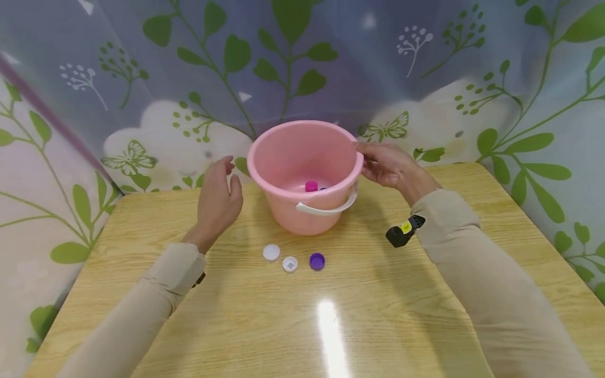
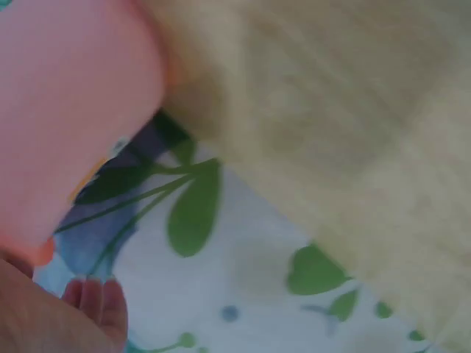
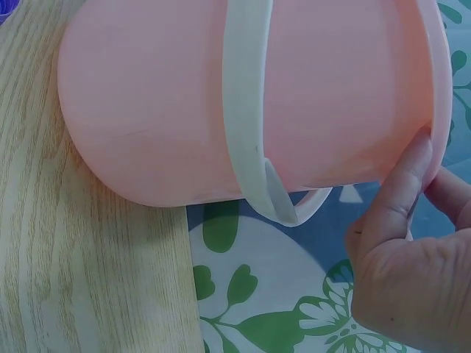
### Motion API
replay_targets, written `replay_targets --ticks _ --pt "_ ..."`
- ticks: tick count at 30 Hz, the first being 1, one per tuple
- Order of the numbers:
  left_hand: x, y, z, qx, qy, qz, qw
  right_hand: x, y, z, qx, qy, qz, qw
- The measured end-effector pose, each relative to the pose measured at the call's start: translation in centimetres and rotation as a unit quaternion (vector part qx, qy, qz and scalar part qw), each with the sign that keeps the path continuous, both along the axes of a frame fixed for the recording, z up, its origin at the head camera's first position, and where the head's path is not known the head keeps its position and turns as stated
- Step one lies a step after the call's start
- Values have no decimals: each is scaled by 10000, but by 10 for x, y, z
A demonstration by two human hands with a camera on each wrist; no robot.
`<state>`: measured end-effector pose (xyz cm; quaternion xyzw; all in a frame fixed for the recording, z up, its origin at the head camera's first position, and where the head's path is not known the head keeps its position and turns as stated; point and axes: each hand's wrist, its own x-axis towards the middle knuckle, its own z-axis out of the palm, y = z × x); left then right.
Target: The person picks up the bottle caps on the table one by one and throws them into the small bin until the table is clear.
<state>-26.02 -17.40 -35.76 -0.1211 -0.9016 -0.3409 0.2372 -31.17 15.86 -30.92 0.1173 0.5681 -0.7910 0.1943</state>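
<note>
A pink bucket (image 1: 307,215) with a white handle (image 1: 326,210) stands upright on the wooden table. My right hand (image 1: 389,165) pinches its rim on the right side; in the right wrist view the thumb and a finger (image 3: 401,187) lie on either side of that rim. To the bucket's left is my left hand (image 1: 219,197), fingers loosely bent, apart from the bucket and holding nothing. Inside the bucket lies a magenta cap (image 1: 311,186), with a blue thing (image 1: 323,189) mostly hidden by the front rim.
In front of the bucket lie a plain white cap (image 1: 271,253), a white cap with a grey square (image 1: 290,264) and a purple cap (image 1: 317,261). A leaf-patterned cloth (image 1: 302,63) hangs behind the table (image 1: 246,325).
</note>
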Motion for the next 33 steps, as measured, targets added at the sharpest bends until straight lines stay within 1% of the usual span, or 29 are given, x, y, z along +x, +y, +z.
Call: replay_targets --ticks 2,4,6,8,10,12,14,16,20,24,28,31,33 --pt "6 -7 -11 -322 -282 -200 9989 0 0 0 -39 1 -8 10000" --pt "12 -11 -22 -709 -635 -559 9939 0 1 1 -87 -12 -34 10000" --pt "19 -12 -31 -1130 -1017 -995 9834 0 1 1 -109 -20 -37 9999" --pt "26 -10 -38 -1455 -1309 -1460 9697 1 2 2 -135 -47 -68 9999" --pt "32 -7 -43 -1693 -1557 -1850 9554 1 2 2 -132 -59 -52 9999" --pt "38 -3 -48 -1855 -1685 -2143 9441 1 3 2 -134 -69 -69 9999" --pt "43 1 -52 -1947 -1776 -2300 9368 0 3 3 -122 -47 -43 9999" --pt "49 4 -55 -2078 -1755 -2391 9321 0 3 3 -138 -30 -24 9999" --pt "56 9 -59 -2336 -1501 -2529 9268 -1 3 4 -122 -33 -25 9999" --pt "59 11 -62 -2539 -1179 -2739 9201 -1 2 3 -94 -63 -52 9999" --pt "59 12 -67 -2678 -801 -2856 9167 0 0 1 -95 -80 -71 9999" --pt "59 13 -69 -2709 -665 -2843 9173 0 -1 0 -85 -95 -65 9999" --pt "59 13 -70 -2717 -661 -2825 9176 0 -1 -1 -106 -118 -73 9998"
